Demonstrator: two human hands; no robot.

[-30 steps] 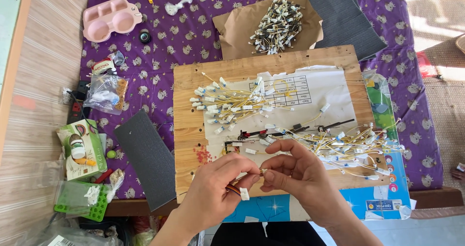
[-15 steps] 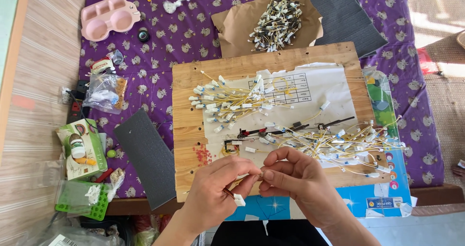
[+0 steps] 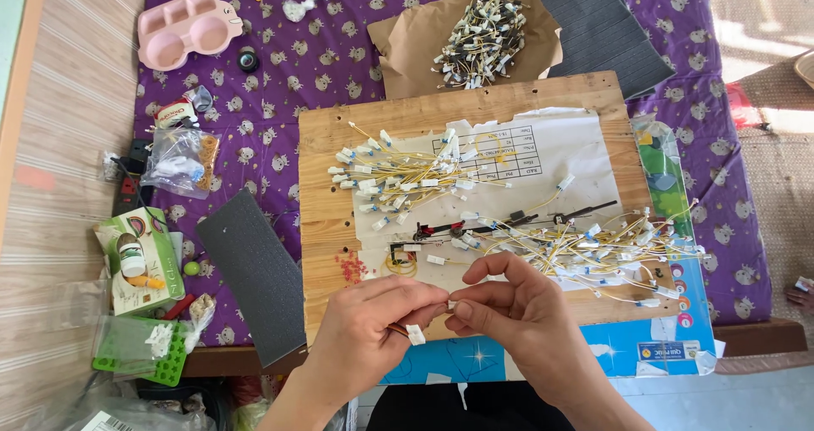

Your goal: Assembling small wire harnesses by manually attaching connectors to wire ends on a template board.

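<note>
Lying on purple cloth (image 3: 280, 134), wooden board (image 3: 326, 193) carries yellow wire bundles (image 3: 398, 176). Left hand (image 3: 369, 333) and right hand (image 3: 517, 308) meet at near edge, both pinching short wire with white connector (image 3: 415, 335).

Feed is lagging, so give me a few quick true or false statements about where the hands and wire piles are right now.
1. Both hands, left hand and right hand, meet over the wooden board's near edge. True.
2. A white connector hangs below the left fingers. True.
3. The pink tray sits on the board. False: it lies on the purple cloth, far left.
4. The brown paper is bare. False: it holds a pile of wire pieces.
</note>
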